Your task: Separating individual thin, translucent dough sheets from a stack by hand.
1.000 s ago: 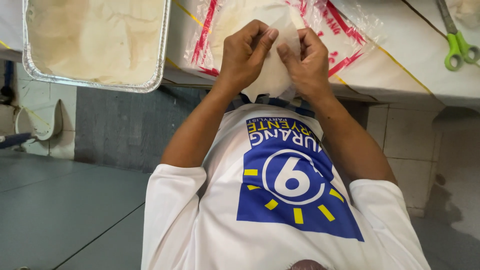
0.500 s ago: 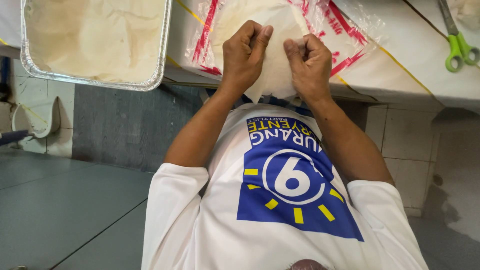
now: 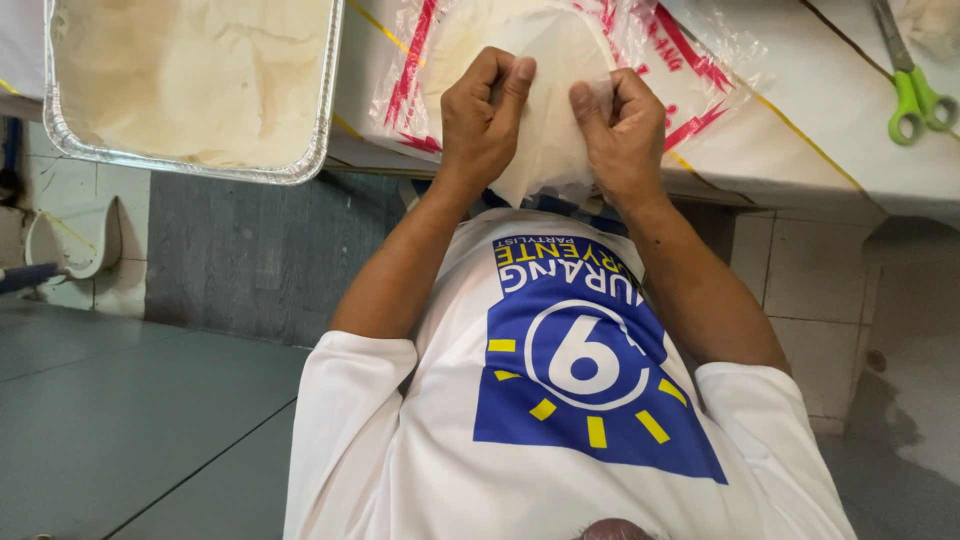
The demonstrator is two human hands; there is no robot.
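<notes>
Grey floor fills the lower left of the head view, with pale tiled wall at about three to four o'clock, and a white-covered counter (image 3: 800,120) runs across the top edge from nine to three o'clock.

At twelve o'clock, right at the counter's near edge, the left hand (image 3: 485,120) and the right hand (image 3: 620,130) face each other, knuckles toward the camera. Both pinch a thin, pale, floppy sheet (image 3: 555,110), thumb pressed against curled fingers, so each hand is clamped shut on it. The sheet hangs between the two hands, its lower part drooping past the counter edge toward the person's chest. Its upper part lies over a clear plastic bag with red printing (image 3: 690,70), which spreads on the counter behind the hands, from eleven to one o'clock.

At ten to eleven o'clock an aluminium foil tray (image 3: 190,170) sits partly over the counter edge, holding more pale sheets. At two o'clock, well apart from the hands, scissors with green handles (image 3: 915,100) lie on the counter. A white shirt with a blue and yellow emblem (image 3: 590,400) fills six o'clock.
</notes>
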